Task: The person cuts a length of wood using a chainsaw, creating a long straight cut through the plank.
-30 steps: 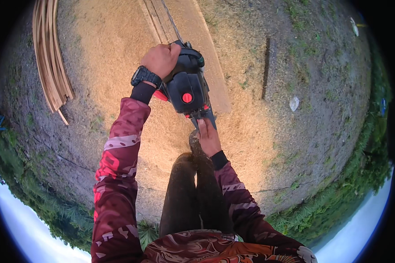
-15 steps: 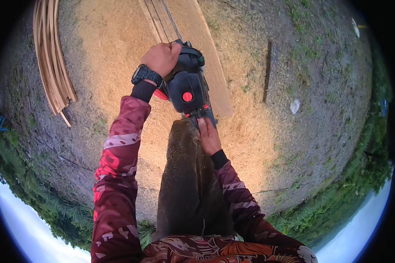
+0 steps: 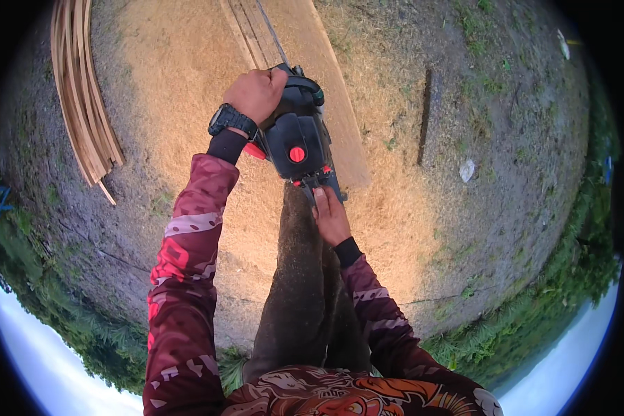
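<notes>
A black chainsaw (image 3: 295,133) with red parts is held out in front of me, its bar pointing away over a wide wooden plank (image 3: 336,90). My left hand (image 3: 258,96), with a black watch at the wrist, is closed round the front handle. Lower and to the right, my right hand (image 3: 331,216) grips the rear handle, thumb on top; its other fingers are mostly hidden below. The guide bar (image 3: 273,31) runs along the plank beside narrower strips of wood (image 3: 246,31). Where the bar meets the wood is too small to tell.
Several long, thin boards (image 3: 82,97) lie stacked at the far left. Sawdust (image 3: 180,90) covers the ground around the plank. On the right lie a dark narrow strip (image 3: 425,116) and a pale crumpled piece (image 3: 467,170). My legs (image 3: 301,277) stand just behind the saw.
My legs have shifted, with the knee now more upright and a gap showing between them. Both hands keep their hold, and the chainsaw stays almost in the same place.
</notes>
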The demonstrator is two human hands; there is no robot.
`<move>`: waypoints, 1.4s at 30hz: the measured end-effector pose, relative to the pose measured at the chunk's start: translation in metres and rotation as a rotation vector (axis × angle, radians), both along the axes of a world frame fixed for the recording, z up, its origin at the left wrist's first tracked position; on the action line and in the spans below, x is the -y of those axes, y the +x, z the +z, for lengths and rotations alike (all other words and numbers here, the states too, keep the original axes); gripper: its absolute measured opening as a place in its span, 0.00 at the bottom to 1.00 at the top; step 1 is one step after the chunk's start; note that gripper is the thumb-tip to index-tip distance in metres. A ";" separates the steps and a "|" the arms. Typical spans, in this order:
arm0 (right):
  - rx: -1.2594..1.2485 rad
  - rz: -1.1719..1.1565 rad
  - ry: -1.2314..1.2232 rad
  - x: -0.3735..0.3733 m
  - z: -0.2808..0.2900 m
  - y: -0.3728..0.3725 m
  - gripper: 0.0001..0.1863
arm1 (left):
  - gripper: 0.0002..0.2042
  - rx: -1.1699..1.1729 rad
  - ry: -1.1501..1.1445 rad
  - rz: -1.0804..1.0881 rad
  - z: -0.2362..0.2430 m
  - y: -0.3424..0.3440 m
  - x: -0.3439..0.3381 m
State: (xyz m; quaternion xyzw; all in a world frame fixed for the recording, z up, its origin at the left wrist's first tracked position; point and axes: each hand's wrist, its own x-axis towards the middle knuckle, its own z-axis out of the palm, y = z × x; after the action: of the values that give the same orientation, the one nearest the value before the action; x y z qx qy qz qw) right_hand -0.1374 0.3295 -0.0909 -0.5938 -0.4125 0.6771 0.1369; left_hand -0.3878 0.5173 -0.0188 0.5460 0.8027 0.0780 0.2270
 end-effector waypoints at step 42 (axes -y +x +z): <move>0.028 0.020 0.052 -0.079 0.017 -0.055 0.24 | 0.26 0.001 0.018 0.019 0.025 -0.050 -0.077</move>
State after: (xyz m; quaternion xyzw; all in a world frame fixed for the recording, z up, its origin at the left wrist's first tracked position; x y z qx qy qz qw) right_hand -0.1923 0.4088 -0.0743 -0.5955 -0.4377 0.6590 0.1396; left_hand -0.4378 0.5938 0.0064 0.5405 0.8068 0.0876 0.2218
